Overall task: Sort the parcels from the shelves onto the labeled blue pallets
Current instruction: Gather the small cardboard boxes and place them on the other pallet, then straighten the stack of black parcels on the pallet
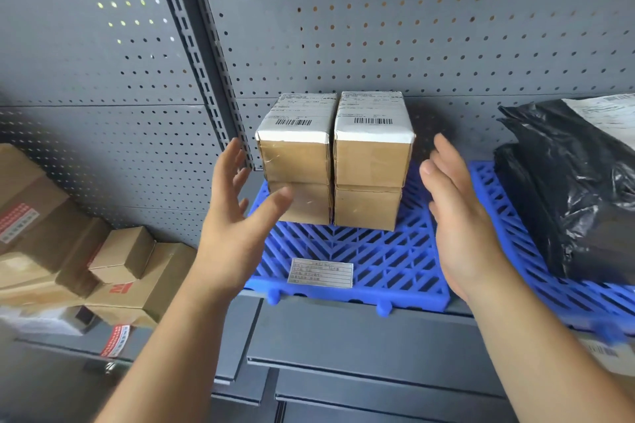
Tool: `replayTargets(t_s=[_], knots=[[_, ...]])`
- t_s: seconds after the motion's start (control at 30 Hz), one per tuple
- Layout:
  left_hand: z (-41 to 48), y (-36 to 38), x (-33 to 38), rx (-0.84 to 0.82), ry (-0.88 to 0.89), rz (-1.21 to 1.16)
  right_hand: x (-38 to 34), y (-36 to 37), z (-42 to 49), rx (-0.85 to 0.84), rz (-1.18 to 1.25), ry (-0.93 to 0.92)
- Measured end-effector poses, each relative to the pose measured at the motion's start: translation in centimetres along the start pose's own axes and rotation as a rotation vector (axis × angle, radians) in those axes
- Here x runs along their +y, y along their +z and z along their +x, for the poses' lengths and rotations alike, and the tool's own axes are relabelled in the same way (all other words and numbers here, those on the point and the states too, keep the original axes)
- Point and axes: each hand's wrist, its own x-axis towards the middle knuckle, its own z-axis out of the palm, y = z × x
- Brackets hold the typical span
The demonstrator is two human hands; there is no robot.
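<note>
Several small cardboard parcels point(369, 161) stand in two stacks, side by side, at the back of a blue pallet point(378, 261) on the grey shelf. White shipping labels cover the top boxes. A paper label point(321, 272) is stuck near the pallet's front edge. My left hand point(237, 213) hovers open just left of the stacks, its thumb in front of the lower left box. My right hand point(457, 216) is open on the right side, a short gap from the boxes. Neither hand holds anything.
A second blue pallet point(549, 288) to the right carries black plastic mailer bags point(577, 203) with a white label. Loose cardboard boxes point(86, 251) pile on the shelf bay to the left. A grey pegboard wall point(378, 27) backs the shelf, with an upright post point(202, 55).
</note>
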Motion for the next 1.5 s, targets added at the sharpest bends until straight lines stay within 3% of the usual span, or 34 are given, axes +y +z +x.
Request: replayTargets(t_s=[0.4,0.77,1.23,1.5], knots=[[-7.3,0.2,2.4,-0.09,0.001,0.109,-1.6,-0.7,-7.8,-0.001,-0.087,0.014],[-15.0,0.4,1.7,-0.25,0.033,0.429,-2.0,-2.4,-17.7,0.105,-0.478,0.07],[-20.7,11.8,7.9,-0.356,0.129,0.626,-4.0,-16.5,-23.4,0.318,-0.762,-0.018],[-24.9,21.2,10.1,-0.353,0.139,0.632,-4.2,-27.1,-24.0,0.342,-0.731,-0.035]])
